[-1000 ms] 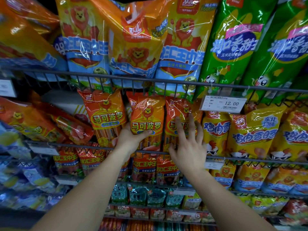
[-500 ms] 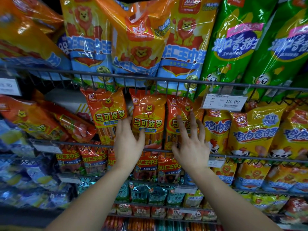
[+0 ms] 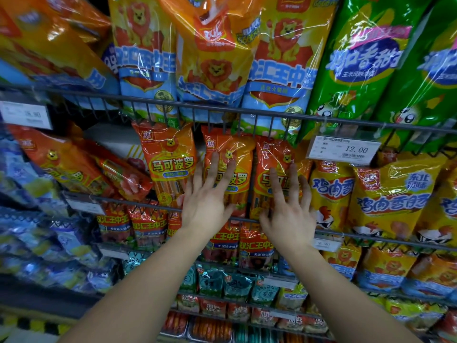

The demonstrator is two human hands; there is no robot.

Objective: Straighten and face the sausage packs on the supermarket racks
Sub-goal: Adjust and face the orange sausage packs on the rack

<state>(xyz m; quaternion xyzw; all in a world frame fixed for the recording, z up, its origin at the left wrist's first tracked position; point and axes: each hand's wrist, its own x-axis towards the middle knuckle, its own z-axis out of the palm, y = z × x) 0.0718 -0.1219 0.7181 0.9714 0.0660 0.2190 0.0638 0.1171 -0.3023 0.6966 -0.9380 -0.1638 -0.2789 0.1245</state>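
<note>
Left hand point(image 3: 207, 205) and right hand point(image 3: 289, 215), fingers spread flat, press two orange packs point(image 3: 237, 144) standing side by side on the rack point(image 3: 395, 240). Looks like the facing step; next, square them upright, then fix the slumped packs point(image 3: 61, 167) leftward.

- left grip point(image 3: 206, 206): a bare human hand with long, slender fingers and a narrow wrist.
- right grip point(image 3: 289, 216): bare too and of the same slim build, its fingers just as long, the knuckles faintly marked on its back.
- left forearm point(image 3: 128, 293): bare and smooth along all the length that shows, widening from the wrist.
- right forearm point(image 3: 351, 298): bare as well, the same slender, tapering shape.
- fingernails: too blurred to make out.
</note>
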